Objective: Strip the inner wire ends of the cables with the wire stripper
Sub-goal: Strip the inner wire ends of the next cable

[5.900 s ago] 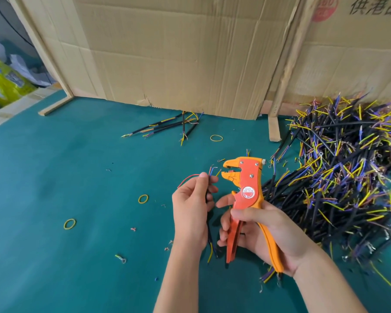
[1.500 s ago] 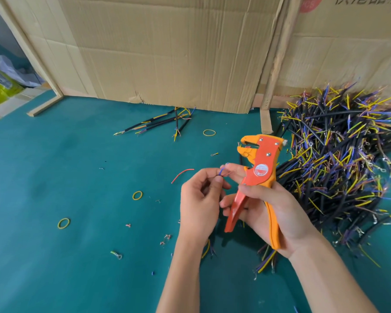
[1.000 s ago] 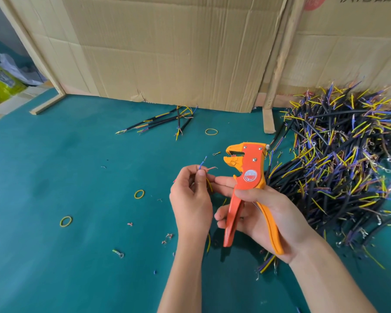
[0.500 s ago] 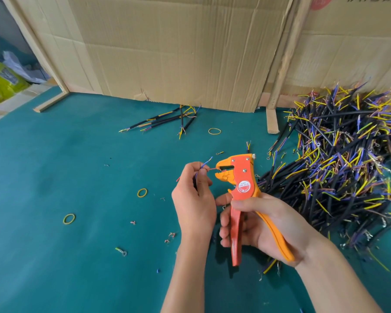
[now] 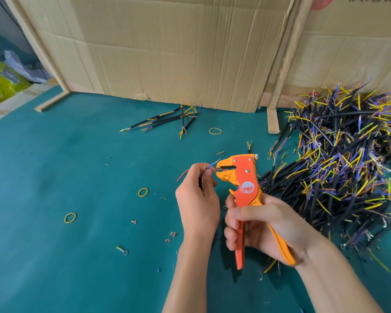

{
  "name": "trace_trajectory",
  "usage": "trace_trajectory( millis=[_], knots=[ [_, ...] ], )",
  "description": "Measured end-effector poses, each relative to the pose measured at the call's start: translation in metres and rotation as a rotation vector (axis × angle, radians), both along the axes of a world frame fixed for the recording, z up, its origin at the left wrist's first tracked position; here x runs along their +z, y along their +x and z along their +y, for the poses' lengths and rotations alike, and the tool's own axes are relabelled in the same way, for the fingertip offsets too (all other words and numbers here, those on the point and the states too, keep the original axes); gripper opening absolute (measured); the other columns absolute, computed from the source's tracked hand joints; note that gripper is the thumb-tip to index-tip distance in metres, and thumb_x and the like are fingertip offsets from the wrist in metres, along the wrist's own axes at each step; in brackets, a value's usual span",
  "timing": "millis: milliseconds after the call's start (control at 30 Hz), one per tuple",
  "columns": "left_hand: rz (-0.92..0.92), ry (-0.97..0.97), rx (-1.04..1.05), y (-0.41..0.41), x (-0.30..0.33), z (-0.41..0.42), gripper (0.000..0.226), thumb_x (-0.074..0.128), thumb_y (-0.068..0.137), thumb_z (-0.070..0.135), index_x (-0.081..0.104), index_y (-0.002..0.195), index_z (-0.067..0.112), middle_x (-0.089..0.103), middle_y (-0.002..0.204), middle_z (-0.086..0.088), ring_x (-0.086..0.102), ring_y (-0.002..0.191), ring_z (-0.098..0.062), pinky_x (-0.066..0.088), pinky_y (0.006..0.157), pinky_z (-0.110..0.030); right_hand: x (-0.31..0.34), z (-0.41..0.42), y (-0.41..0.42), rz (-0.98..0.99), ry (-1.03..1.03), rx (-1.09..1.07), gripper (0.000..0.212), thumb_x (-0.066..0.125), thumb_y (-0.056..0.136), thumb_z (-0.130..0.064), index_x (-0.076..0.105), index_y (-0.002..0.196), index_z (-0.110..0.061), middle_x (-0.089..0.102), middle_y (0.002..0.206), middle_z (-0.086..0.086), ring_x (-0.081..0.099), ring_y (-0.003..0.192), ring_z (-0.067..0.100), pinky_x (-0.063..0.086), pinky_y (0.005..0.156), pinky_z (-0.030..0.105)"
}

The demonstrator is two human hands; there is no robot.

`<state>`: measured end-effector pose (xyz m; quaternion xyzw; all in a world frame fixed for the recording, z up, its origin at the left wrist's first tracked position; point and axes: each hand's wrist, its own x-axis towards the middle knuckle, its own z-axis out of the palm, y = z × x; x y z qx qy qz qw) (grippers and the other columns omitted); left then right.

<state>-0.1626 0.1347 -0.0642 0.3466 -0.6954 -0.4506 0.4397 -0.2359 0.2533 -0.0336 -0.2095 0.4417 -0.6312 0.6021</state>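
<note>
Head view. Left hand (image 5: 198,199): fingers curled, thumb and forefinger pinching a cable (image 5: 202,175) near its end, back of hand toward camera, forearm rising from 6 o'clock. Thin inner wires fan out above the knuckles: a red wire (image 5: 182,175) trails toward 9 o'clock, a blue wire (image 5: 212,163) points toward 1 o'clock. One wire end runs to 3 o'clock into the head of the wire stripper (image 5: 242,184), between its yellow jaws; whether the jaws bite on it cannot be told.

Right hand (image 5: 264,227): wrapped round both stripper handles, thumb across the front just under the round label, fingers curled behind the red handle, yellow handle lying along the palm. Tool held upright, head at 12 o'clock of the hand and beak facing the left hand at 9 o'clock. Forearm enters from 5 o'clock. The two hands sit just beside each other, above the green counter (image 5: 54,177).

Outward: large cable pile (image 5: 339,177) at 3 o'clock of the hands, black sheaths with yellow and blue ends. Small cable group (image 5: 167,119) at 11 o'clock, near the cardboard wall (image 5: 178,53). Yellow rubber bands (image 5: 143,192) lie at 9 o'clock and at 12 o'clock. Insulation scraps (image 5: 172,236) are scattered at 8 o'clock.
</note>
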Motion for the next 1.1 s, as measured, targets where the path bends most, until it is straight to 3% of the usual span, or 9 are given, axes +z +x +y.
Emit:
trace_trajectory(
  millis=[200,400,467,600,700,800,867,933,1100],
  knots=[
    [-0.004,-0.023,-0.021,0.001,-0.001,0.000,0.019,0.054,0.103,0.015,0.064,0.087,0.018,0.062,0.068,0.005,0.050,0.061,-0.011,0.038,0.056,-0.016,-0.002,-0.002,0.004,-0.012,0.028,-0.086,0.026,0.077,0.082,-0.019,0.054,0.073,-0.011,0.045,0.064,0.013,0.046,0.051,0.027,0.044,0.050,0.037],
    [0.063,0.003,-0.067,0.000,-0.002,0.000,0.017,0.058,0.101,0.012,0.064,0.086,0.019,0.068,0.073,0.006,0.055,0.058,-0.010,0.044,0.059,-0.021,-0.004,-0.009,0.010,0.050,0.014,-0.266,0.041,0.077,0.081,-0.031,0.040,0.071,-0.016,0.031,0.054,0.005,0.030,0.034,0.015,0.031,0.038,0.021],
    [0.077,0.049,-0.119,0.000,-0.002,0.001,0.017,0.058,0.100,0.010,0.064,0.086,0.018,0.072,0.076,0.005,0.063,0.059,-0.008,0.050,0.062,-0.025,-0.004,-0.008,0.009,0.047,-0.011,-0.286,0.039,0.078,0.079,-0.030,0.043,0.071,-0.015,0.033,0.054,0.005,0.032,0.035,0.016,0.032,0.037,0.022],
    [0.076,0.095,-0.107,0.000,0.002,0.005,0.017,0.064,0.096,0.011,0.068,0.082,0.020,0.075,0.079,0.011,0.068,0.069,-0.007,0.050,0.066,-0.016,0.004,0.004,0.001,-0.092,-0.200,-0.218,0.020,0.078,0.082,-0.017,0.060,0.084,-0.009,0.052,0.069,0.013,0.056,0.058,0.030,0.053,0.058,0.040],
    [0.071,0.096,-0.143,-0.010,0.014,0.015,0.014,0.068,0.093,0.011,0.073,0.082,0.018,0.074,0.080,0.010,0.068,0.077,-0.011,0.053,0.077,-0.023,0.010,0.019,-0.013,-0.132,-0.352,-0.172,0.030,0.085,0.077,-0.019,0.062,0.092,-0.008,0.056,0.078,0.013,0.061,0.071,0.030,0.055,0.071,0.041],
    [0.100,0.064,-0.147,-0.043,0.040,0.023,0.011,0.071,0.089,0.010,0.077,0.083,0.018,0.073,0.076,0.005,0.066,0.074,-0.011,0.051,0.076,-0.022,0.012,0.034,-0.026,-0.265,-0.522,-0.067,0.019,0.069,0.092,-0.014,0.055,0.103,-0.006,0.056,0.085,0.013,0.061,0.081,0.031,0.053,0.082,0.043],
    [0.017,0.028,-0.287,-0.073,0.060,0.021,0.009,0.071,0.091,0.018,0.079,0.091,0.016,0.076,0.083,0.003,0.067,0.077,-0.008,0.051,0.077,-0.024,0.011,0.040,-0.031,-0.340,-0.585,-0.057,0.014,0.058,0.098,-0.010,0.051,0.109,-0.005,0.055,0.090,0.016,0.059,0.086,0.034,0.050,0.087,0.046],
    [-0.215,-0.072,-0.431,-0.100,0.070,0.009,0.020,0.067,0.095,0.030,0.078,0.101,0.015,0.077,0.097,0.000,0.069,0.092,-0.013,0.049,0.081,-0.025,0.010,0.043,-0.034,-0.395,-0.616,-0.053,0.013,0.054,0.100,-0.009,0.049,0.110,-0.005,0.054,0.091,0.018,0.057,0.087,0.035,0.049,0.088,0.047],
    [-0.771,-0.309,-0.152,-0.108,0.054,-0.086,0.036,0.050,0.097,0.024,0.062,0.130,0.013,0.052,0.134,-0.020,0.046,0.128,-0.037,0.041,0.104,-0.042,0.004,0.039,-0.032,-0.304,-0.553,-0.136,0.021,0.071,0.089,-0.015,0.056,0.102,-0.008,0.054,0.083,0.012,0.059,0.079,0.029,0.054,0.081,0.043]
  ],
)
